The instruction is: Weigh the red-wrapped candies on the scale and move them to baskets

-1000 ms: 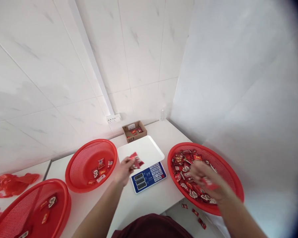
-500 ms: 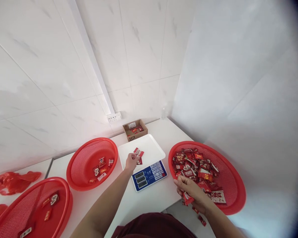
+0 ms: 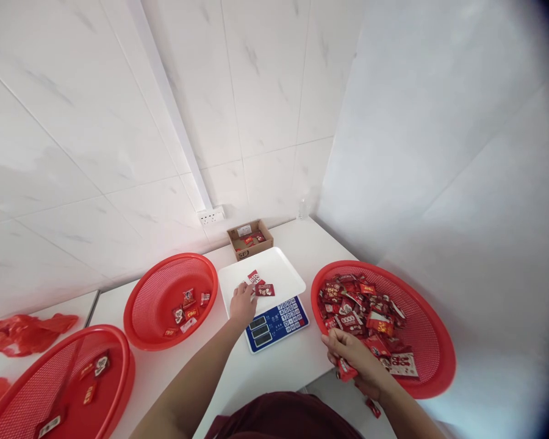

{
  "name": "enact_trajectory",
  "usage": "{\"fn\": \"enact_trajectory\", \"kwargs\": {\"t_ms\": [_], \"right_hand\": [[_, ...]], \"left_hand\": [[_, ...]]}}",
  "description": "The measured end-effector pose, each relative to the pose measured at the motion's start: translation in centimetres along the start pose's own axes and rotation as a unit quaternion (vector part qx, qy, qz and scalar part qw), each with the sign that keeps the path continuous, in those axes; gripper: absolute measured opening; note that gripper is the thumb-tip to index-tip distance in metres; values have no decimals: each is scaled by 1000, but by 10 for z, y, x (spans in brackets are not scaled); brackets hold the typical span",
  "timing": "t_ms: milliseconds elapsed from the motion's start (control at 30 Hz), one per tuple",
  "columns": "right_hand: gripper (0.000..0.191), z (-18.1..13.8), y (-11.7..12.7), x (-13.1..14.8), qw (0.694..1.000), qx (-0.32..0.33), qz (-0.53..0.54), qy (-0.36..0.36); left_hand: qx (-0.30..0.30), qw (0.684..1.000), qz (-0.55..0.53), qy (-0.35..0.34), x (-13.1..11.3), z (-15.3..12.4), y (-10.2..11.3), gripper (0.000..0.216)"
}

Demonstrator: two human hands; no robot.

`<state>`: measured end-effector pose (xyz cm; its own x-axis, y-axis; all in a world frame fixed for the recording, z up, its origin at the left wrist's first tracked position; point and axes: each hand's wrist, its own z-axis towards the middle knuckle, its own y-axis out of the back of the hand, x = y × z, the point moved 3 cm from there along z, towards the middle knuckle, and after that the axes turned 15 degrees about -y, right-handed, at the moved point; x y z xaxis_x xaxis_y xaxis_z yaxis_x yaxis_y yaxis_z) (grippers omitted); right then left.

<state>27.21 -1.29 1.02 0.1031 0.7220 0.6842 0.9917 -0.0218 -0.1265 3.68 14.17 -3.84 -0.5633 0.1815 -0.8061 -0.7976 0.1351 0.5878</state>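
My left hand (image 3: 243, 303) is over the white weighing tray (image 3: 281, 268) of a scale, its fingers apart at the left end of a dark red snack packet (image 3: 265, 290). A second red-and-white packet (image 3: 255, 277) lies just behind that one. Below the tray shows the scale's blue keypad panel (image 3: 277, 324). At the near left rim of a red basket (image 3: 441, 360), my right hand (image 3: 354, 360) is closed around red wrapped candies (image 3: 346, 369); how many is hidden by the palm. Many mixed red packets (image 3: 357, 311) are piled in that basket.
Two more red baskets (image 3: 132, 305) (image 3: 123, 390) stand on the left with a few wrapped candies inside. A small cardboard box (image 3: 244, 250) with packets sits behind the scale. Red plastic bags (image 3: 25, 334) lie far left. Walls close in behind and right.
The dark red packet at my left hand has turned from pointing toward me to lying crosswise on the tray. My left hand has shifted slightly left and nearer me. My right hand stays almost still.
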Motion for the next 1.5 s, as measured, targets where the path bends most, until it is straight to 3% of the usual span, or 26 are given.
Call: {"fn": "enact_trajectory", "kwargs": {"t_ms": [100, 200, 333, 433, 533, 600, 667, 733, 800, 1033, 1300, 1500], "right_hand": [[51, 2, 0, -4, 1000, 3, 2, 0], [51, 6, 1, -10, 1000, 1, 0, 6], [48, 14, 8, -10, 998, -41, 2, 47], [42, 21, 34, -6, 986, -149, 12, 68], [36, 26, 79, -5, 941, -323, -87, 54], [34, 31, 110, -8, 883, -414, -222, -1], [41, 39, 132, -12, 816, -454, -354, -50], [47, 50, 141, -16, 769, -450, -448, -73], [49, 63, 139, -19, 753, -427, -496, -64], [54, 101, 95, -25, 761, -304, -572, 22], [38, 98, 103, -34, 754, -330, -568, -15], [61, 114, 85, -37, 784, -250, -567, 31]], "left_hand": [[83, 983, 151, -58, -3, 1, -6, 43], [114, 974, 176, -86, -8, 7, -14, 46], [96, 977, 155, -109, -13, 7, -16, 42], [56, 983, 112, -133, -14, -11, -13, 37], [29, 989, 69, -129, -10, -41, -7, 30], [18, 993, 33, -114, -7, -61, -2, 26], [6, 995, 3, -97, -4, -80, 2, 22], [3, 997, -14, -80, -3, -95, 5, 21], [9, 998, -24, -64, -4, -105, 6, 20], [49, 997, -59, -31, -17, -112, 2, 22], [59, 996, -68, -9, -24, -112, 1, 23], [68, 993, -93, 8, -33, -109, -3, 21]]}}
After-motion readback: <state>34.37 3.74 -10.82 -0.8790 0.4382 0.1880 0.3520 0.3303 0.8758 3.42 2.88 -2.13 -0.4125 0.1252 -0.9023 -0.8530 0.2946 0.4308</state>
